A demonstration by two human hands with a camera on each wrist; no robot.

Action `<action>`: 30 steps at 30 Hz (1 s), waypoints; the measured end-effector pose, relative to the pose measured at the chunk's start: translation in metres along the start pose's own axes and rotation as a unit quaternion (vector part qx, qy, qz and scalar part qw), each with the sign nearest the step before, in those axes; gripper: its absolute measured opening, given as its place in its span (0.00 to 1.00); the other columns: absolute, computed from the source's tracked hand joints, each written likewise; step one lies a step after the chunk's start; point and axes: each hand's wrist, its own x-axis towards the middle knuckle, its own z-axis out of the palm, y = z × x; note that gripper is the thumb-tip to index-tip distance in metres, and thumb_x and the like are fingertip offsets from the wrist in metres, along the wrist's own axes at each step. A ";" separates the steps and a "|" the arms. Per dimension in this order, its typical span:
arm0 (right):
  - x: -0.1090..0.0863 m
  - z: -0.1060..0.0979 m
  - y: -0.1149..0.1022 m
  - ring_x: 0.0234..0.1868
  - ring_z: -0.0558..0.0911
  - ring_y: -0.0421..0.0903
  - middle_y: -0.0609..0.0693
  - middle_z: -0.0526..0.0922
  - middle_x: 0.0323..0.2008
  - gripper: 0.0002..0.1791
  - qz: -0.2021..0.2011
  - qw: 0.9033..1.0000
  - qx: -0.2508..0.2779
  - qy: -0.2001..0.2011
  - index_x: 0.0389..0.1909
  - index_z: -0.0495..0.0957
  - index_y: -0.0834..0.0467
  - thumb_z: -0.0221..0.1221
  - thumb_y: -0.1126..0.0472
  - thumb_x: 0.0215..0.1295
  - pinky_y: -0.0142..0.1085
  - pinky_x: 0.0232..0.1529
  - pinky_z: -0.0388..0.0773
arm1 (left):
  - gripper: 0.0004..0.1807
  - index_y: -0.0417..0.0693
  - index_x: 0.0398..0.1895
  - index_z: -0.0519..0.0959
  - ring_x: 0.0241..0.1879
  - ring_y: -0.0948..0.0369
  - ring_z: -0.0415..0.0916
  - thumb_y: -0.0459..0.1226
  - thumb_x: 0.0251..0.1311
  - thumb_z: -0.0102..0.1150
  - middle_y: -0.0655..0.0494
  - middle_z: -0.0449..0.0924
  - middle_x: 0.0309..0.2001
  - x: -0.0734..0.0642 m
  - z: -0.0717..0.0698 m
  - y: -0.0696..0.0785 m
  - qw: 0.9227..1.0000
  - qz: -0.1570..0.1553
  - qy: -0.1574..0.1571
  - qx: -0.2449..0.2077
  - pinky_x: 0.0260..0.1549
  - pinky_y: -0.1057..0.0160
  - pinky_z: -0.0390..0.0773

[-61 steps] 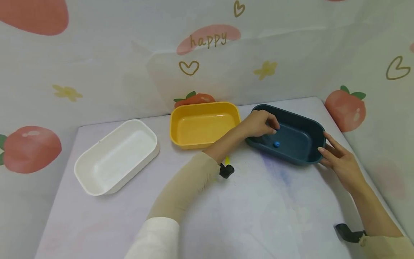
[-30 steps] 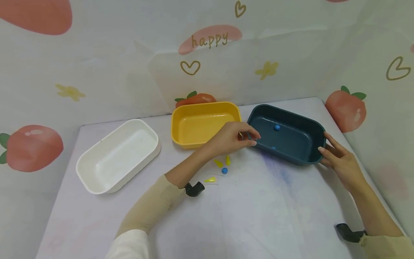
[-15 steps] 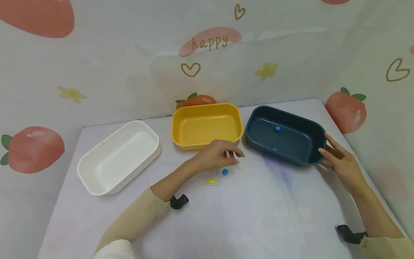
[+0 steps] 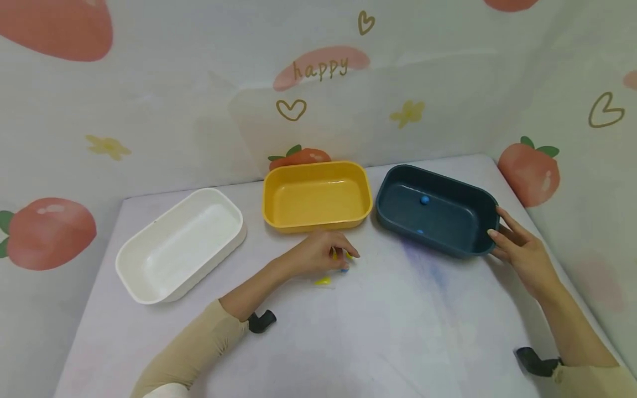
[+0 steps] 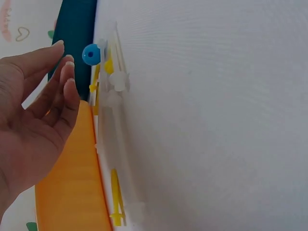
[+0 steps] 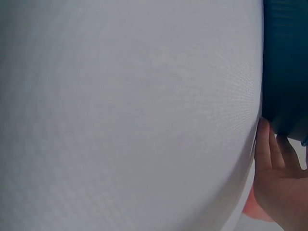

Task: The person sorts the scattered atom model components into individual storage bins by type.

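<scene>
Left hand (image 4: 320, 254) hovers over the pale desk (image 4: 373, 331), loosely bent and ungripping, its thumb and fingertips parted. Right hand (image 4: 522, 257) grips the right end of a dark blue tray (image 4: 448, 240), its thumb at the rim and its fingers against the outer wall. A beige sleeve (image 4: 194, 340) covers the left forearm, and a black curved fitting (image 4: 262, 321) sits at that wrist.

Nearest on the desk, a yellow piece (image 4: 323, 281) lies just below the left hand. A blue bead (image 5: 90, 55) shows near the left fingertips in the left wrist view, with more yellow bits and translucent pieces (image 5: 118, 81) close by. Further out stand the trays: a white tray (image 4: 181, 249) set at a slant on the left side, a yellow tray (image 4: 317, 193) just beyond the left hand, and the dark blue one to its right, holding two blue beads (image 4: 424, 199), the nearer mostly hidden by the near wall. Behind them hangs a pale backdrop (image 4: 199, 110) printed with hearts, peach-like fruit and the word "happy".
</scene>
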 end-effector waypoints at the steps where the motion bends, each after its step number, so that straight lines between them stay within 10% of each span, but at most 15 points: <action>1: 0.001 0.000 0.000 0.51 0.79 0.26 0.59 0.52 0.77 0.35 -0.004 1.000 0.006 -0.003 0.77 0.57 0.44 0.55 0.64 0.73 0.23 0.43 0.79 | 0.14 0.52 0.46 0.87 0.32 0.68 0.74 0.33 0.56 0.72 0.67 0.80 0.34 0.000 0.001 -0.001 1.000 0.000 0.000 -0.001 0.34 0.69 0.76; 30: 0.002 0.000 -0.005 0.49 0.79 0.23 0.63 0.45 0.77 0.36 0.016 1.000 -0.023 0.005 0.77 0.56 0.40 0.57 0.60 0.72 0.22 0.42 0.79 | 0.10 0.51 0.40 0.88 0.31 0.66 0.74 0.32 0.55 0.73 0.64 0.81 0.33 -0.001 0.012 -0.011 0.999 -0.029 -0.023 -0.009 0.33 0.69 0.77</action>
